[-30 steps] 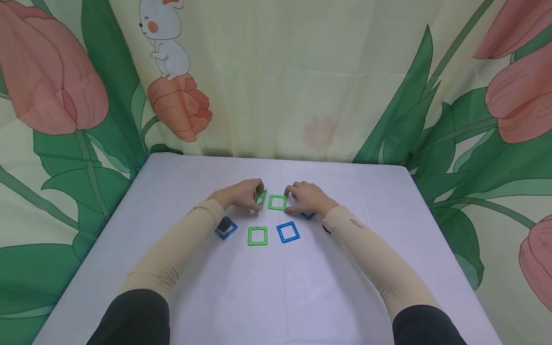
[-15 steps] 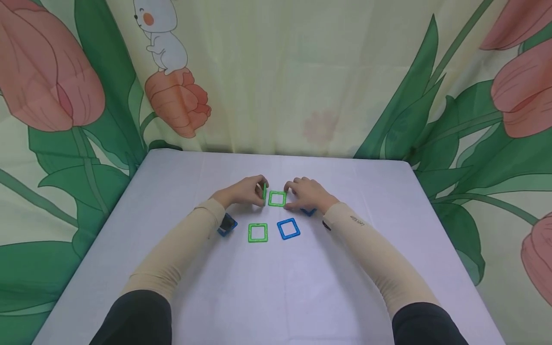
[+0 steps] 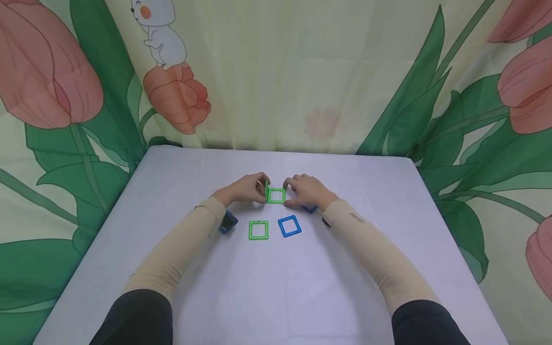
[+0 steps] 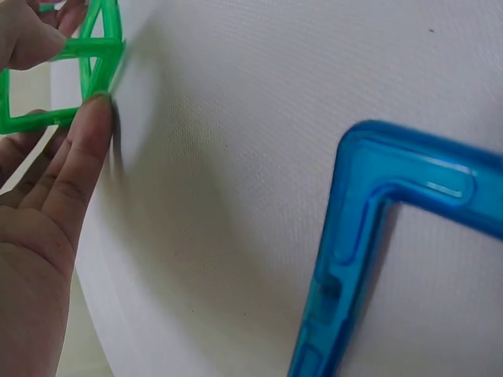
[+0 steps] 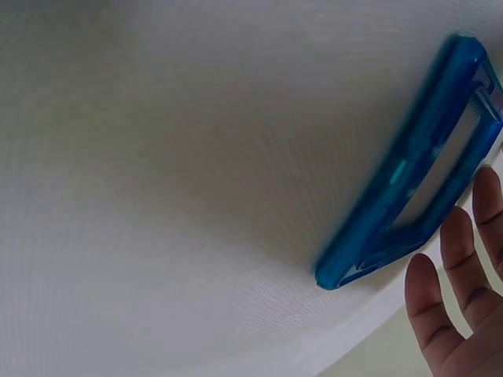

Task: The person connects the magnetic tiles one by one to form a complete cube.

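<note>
My left hand (image 3: 247,188) pinches a green square magnetic tile (image 3: 266,191) standing upright on edge. Against its foot lies a second green magnetic tile (image 3: 276,195), flat on the table. The thumb and forefinger of my right hand (image 3: 308,190) hold that flat tile by its right side. In the left wrist view, fingers (image 4: 90,129) touch the lower corner of the green frames, which meet at an angle. A blue magnetic tile (image 5: 416,173) shows near the right hand's loosely bent other fingers in the right wrist view; that hand partly covers it from above.
Nearer me lie a loose green tile (image 3: 258,230) and a blue tile (image 3: 289,226). Another blue tile (image 3: 233,221) sits under the left wrist, partly hidden by a dark wrist-worn device. A white cloth covers the table (image 3: 276,287); a printed curtain (image 3: 276,76) hangs behind.
The left hand has moved right and tipped its green tile from leaning to upright, meeting the flat one. The right hand has shifted the flat tile slightly left. The head view has tilted slightly.
</note>
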